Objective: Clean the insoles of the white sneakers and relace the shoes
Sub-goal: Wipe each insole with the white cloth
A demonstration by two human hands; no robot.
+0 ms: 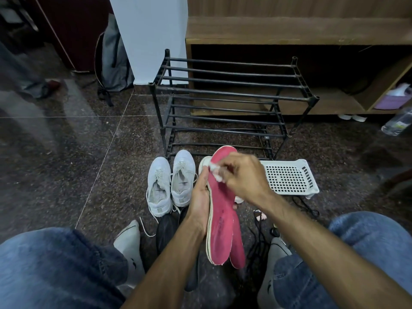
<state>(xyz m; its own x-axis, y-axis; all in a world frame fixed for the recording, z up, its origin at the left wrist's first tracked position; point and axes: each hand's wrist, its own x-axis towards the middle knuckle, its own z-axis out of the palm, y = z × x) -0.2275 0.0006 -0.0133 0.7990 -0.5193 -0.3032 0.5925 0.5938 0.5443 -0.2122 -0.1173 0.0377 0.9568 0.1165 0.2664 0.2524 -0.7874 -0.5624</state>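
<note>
Here, at lower centre of the frame, your left hand [199, 204] grasps two pink insoles [223, 210] stacked together, fingers curled round their left edge, holding them upright between your knees. Your right hand [243, 177] pinches a small white wipe [215, 169] against the upper part of the front insole; the hand is blurred, so exactly how its fingers lie cannot be told. The white sneakers [170, 182] stand side by side just left of the insoles, on the dark floor [66, 152], their laces loose and trailing. A white basket [289, 177] lies just right of your hands, a black rack [225, 103] stands above them in the frame, and black laces [260, 239] sprawl on the floor at lower right. Judged risks: because the insoles are held only along one edge, firm wiping could bend the front one or slide it off its partner, dropping it onto the floor; the rear insole, covered as it is, may go uncleaned; and the small wipe could slip from your pinch. The trailing white laces near your foot could snag.
</note>
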